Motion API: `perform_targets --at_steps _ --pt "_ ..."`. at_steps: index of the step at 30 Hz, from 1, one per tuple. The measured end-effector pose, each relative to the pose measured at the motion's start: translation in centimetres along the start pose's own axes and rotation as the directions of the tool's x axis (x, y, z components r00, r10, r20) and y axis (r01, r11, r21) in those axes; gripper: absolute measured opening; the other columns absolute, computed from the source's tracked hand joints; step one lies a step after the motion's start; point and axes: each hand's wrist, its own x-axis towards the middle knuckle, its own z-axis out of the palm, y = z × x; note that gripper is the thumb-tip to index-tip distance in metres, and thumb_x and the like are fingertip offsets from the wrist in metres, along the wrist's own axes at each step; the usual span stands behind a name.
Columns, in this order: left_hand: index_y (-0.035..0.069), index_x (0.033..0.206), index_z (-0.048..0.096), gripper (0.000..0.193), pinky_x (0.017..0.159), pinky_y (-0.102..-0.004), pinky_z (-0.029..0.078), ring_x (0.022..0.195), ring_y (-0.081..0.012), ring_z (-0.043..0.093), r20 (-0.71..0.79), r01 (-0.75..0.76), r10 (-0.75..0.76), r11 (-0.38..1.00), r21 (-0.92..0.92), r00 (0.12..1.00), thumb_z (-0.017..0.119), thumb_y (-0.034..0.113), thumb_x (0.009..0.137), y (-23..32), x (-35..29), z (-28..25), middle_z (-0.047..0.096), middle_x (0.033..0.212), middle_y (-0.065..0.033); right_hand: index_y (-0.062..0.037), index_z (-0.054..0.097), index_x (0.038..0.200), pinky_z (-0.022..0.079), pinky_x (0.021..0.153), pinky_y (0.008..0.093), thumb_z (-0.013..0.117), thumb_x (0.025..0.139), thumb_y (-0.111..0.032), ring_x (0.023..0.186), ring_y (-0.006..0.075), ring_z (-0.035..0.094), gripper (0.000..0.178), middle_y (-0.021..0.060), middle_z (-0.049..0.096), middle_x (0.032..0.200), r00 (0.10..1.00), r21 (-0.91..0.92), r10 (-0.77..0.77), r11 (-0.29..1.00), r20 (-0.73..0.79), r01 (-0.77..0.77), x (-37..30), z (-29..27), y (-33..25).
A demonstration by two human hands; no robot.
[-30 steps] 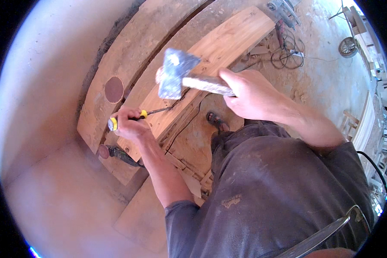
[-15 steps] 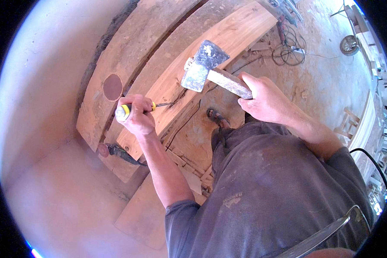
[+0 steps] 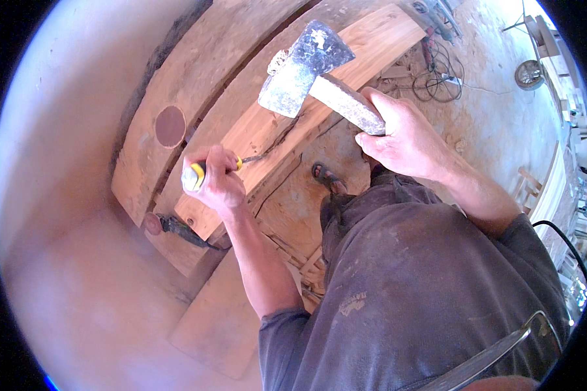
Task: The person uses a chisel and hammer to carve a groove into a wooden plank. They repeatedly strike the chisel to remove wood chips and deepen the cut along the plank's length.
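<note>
My left hand (image 3: pixel 216 177) is closed around the yellow and black handle of a chisel (image 3: pixel 196 174). Its thin dark shaft slants to a long crack (image 3: pixel 282 138) in a pale wooden board (image 3: pixel 244 171); whether the tip is inside the crack I cannot tell. In my right hand (image 3: pixel 401 133) is the short, worn wooden handle of a hatchet (image 3: pixel 310 65). The hatchet's whitish, stained head is held up over the board, hiding part of it. Its flared blade side points up and right, its blunt side down and left toward the crack.
The board lies on thick, dusty planks (image 3: pixel 176 85) beside a wall (image 3: pixel 52 143). A round brown sanding disc (image 3: pixel 170 127) rests on the planks. Near the board's close end is a dark power tool (image 3: pixel 176 228). Coiled cable (image 3: pixel 437 78) and wood scraps lie on the floor.
The hatchet has risen up and to the left in view, and its head looks larger. My left hand with the chisel has shifted slightly right and down.
</note>
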Motion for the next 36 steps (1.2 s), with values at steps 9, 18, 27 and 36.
perform_targets --at_steps 9,18,27,36 --pt "0.002 0.074 0.060 0.015 0.048 -0.0246 0.042 0.053 -0.0072 0.053 0.203 0.022 -0.058 0.984 0.175 0.977 0.072 0.000 0.082 0.7 0.2 4.8 0.061 0.064 -0.0014 0.0036 0.055 0.105 0.051 0.067 0.0388 0.069 0.085 -0.004 0.072 0.0297 0.066 0.026 0.0214 0.063 0.080 0.997 -0.009 -0.077 0.997 0.014 0.077 -0.4 -0.9 -1.8" --pt "0.000 0.073 0.053 0.016 0.046 -0.0283 0.044 0.049 -0.0111 0.050 0.159 0.020 -0.003 0.994 -0.103 0.987 0.062 -0.009 0.083 0.4 0.5 2.5 0.056 0.062 -0.0080 0.0034 0.055 0.102 0.050 0.064 0.0392 0.069 0.084 -0.004 0.069 0.0281 0.068 0.024 0.0189 0.062 0.073 0.997 -0.042 -0.075 0.996 -0.024 0.074 -0.6 -1.1 -2.1" --pt "0.005 0.075 0.046 0.018 0.046 -0.0298 0.040 0.047 -0.0138 0.045 0.175 -0.017 0.015 1.000 0.012 0.984 0.058 -0.004 0.086 0.2 0.4 1.5 0.052 0.060 -0.0071 0.0038 0.056 0.107 0.051 0.068 0.0471 0.064 0.082 -0.006 0.082 0.0431 0.069 0.027 0.0258 0.065 0.081 1.000 0.009 -0.011 1.000 0.025 0.011 -0.6 -1.0 -2.5" --pt "0.001 0.074 0.053 0.018 0.045 -0.0257 0.041 0.049 -0.0102 0.050 0.143 -0.014 0.027 0.996 -0.088 0.989 0.064 -0.007 0.086 0.4 0.2 1.8 0.059 0.062 -0.0075 0.0017 0.053 0.099 0.049 0.063 0.0406 0.070 0.084 -0.006 0.068 0.0312 0.066 0.024 0.0195 0.060 0.072 0.998 -0.031 -0.064 0.997 -0.003 0.064 -0.3 -0.6 -2.2"
